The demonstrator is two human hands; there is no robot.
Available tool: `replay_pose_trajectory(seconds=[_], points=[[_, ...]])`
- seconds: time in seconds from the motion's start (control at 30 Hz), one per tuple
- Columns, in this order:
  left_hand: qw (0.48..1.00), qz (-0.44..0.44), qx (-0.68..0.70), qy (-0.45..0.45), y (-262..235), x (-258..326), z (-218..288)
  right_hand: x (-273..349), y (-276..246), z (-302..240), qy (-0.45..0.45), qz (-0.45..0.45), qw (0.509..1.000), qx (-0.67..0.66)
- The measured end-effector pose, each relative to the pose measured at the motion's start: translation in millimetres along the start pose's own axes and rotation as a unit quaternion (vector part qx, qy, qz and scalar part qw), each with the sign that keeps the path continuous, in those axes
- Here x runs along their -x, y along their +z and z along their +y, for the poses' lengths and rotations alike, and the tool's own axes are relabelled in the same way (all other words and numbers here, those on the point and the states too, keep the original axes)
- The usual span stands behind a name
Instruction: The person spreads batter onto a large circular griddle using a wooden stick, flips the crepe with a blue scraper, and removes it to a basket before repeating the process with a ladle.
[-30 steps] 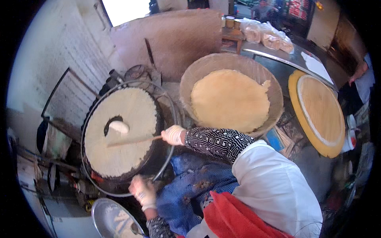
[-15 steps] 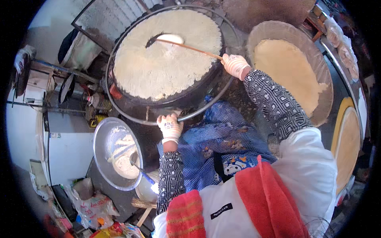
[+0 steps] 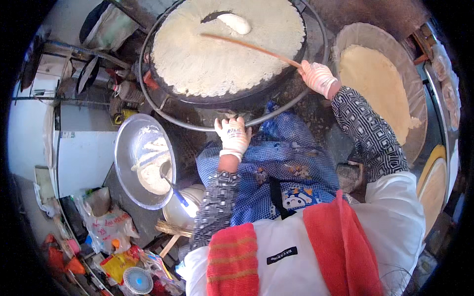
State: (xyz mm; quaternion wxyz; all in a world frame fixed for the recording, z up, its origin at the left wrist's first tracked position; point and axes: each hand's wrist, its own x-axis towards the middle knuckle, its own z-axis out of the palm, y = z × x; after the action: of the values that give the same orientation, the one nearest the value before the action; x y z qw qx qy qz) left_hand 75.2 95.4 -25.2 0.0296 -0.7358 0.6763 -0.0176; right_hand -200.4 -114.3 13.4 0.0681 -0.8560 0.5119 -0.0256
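So over on the far left of our left hand we're seeing a metal bowl (image 3: pixel 143 160) with pale batter in it and a ladle (image 3: pixel 170 185) lying across it, blue handle pointing down toward a white pot (image 3: pixel 185 209). Below those, a mess of coloured bags (image 3: pixel 111 232) is sitting on the floor.

Our left hand (image 3: pixel 232 135), in a white glove, is resting on the metal ring (image 3: pixel 197 126) running around the big round griddle (image 3: pixel 229 44). The grip there is closing loosely over the ring, fingers curled, not holding anything else.

Up and left of our right hand (image 3: pixel 318 78), the griddle is covered by a thin pale pancake (image 3: pixel 217 54), with a blob of white batter (image 3: pixel 236 22) near the far edge. Our right grip is wrapping tight around the end of a long wooden spreader stick (image 3: pixel 252 48), which is lying across the pancake toward that blob.

Just right of that grip, a shallow basket (image 3: pixel 375 44) is holding a finished yellow pancake (image 3: pixel 377 93).
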Motion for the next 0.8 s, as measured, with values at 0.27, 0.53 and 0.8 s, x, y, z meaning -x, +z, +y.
replay_pose_trajectory(seconds=[0.27,0.53,0.8], points=[[0.999,0.037,-0.011,-0.020,16.6,4.2,-67.2,12.2,-8.3,4.5,-0.002,-0.057,0.981,-0.186],[0.998,0.040,-0.054,0.008,25.6,-9.7,-155.8,-23.3,11.7,60.1,0.019,-0.002,1.000,0.008],[0.995,0.030,-0.096,0.022,20.3,-30.3,-207.7,-55.8,-33.3,-18.3,0.025,-0.139,0.986,-0.093]])
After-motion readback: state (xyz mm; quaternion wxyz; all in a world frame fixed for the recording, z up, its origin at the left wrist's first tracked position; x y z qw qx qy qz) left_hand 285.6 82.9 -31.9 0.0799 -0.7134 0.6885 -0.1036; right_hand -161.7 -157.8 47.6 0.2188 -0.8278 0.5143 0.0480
